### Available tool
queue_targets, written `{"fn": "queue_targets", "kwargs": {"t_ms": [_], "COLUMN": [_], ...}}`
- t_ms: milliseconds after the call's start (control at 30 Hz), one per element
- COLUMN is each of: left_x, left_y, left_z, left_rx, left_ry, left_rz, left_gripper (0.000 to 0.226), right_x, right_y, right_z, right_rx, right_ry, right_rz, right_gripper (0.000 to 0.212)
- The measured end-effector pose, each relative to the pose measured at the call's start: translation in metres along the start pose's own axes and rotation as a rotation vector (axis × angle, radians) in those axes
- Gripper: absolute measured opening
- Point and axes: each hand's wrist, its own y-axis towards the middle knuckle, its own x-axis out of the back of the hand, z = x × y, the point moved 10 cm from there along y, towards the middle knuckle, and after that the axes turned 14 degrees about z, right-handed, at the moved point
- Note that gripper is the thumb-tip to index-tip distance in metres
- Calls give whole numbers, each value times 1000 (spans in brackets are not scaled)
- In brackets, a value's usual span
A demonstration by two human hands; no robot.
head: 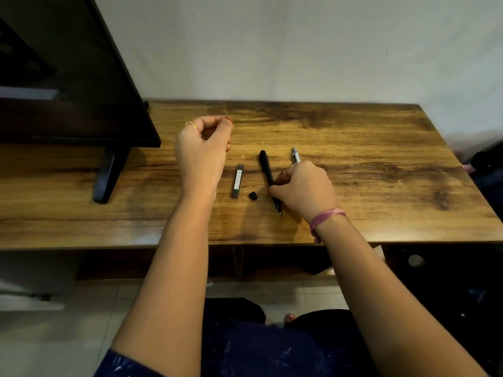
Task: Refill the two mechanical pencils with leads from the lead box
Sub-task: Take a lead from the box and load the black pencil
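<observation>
A black mechanical pencil (266,167) lies on the wooden table (353,164), tip toward me. My right hand (303,187) rests over its lower half, thumb and fingers pinching the barrel. A second, silvery pencil (296,155) lies just beyond that hand, mostly hidden by it. The slim dark lead box (237,180) lies left of the black pencil, with a small black cap (253,195) beside its near end. My left hand (202,148) hovers above the table left of the box, fingers curled together; whether it holds leads is too small to tell.
A dark monitor (68,77) on a black foot (107,175) stands at the table's left. A white wall runs behind the table. Dark bags sit at the far right. The table's front edge is close to my lap.
</observation>
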Motion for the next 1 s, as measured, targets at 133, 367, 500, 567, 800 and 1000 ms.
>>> {"fn": "queue_targets", "kwargs": {"t_ms": [133, 367, 500, 567, 800, 1000], "left_x": [1, -1, 0, -3, -13, -23], "left_y": [1, 4, 8, 8, 4, 3], "left_z": [0, 1, 7, 10, 18, 43], "left_rx": [4, -6, 11, 32, 73, 269], "left_ry": [11, 81, 174, 325, 659, 835], "left_rz": [-3, 3, 22, 66, 153, 270], "left_gripper": [8, 10, 5, 6, 12, 32], "right_x": [5, -12, -35, -36, -34, -15], "right_y": [-6, -19, -17, -16, -8, -11], "right_z": [8, 53, 62, 63, 60, 53], "right_rx": [40, 377, 449, 460, 473, 492], "right_ry": [-101, -364, -602, -637, -490, -311], "right_rz": [1, 31, 62, 48, 115, 116], "right_gripper": [26, 33, 31, 29, 22, 24]}}
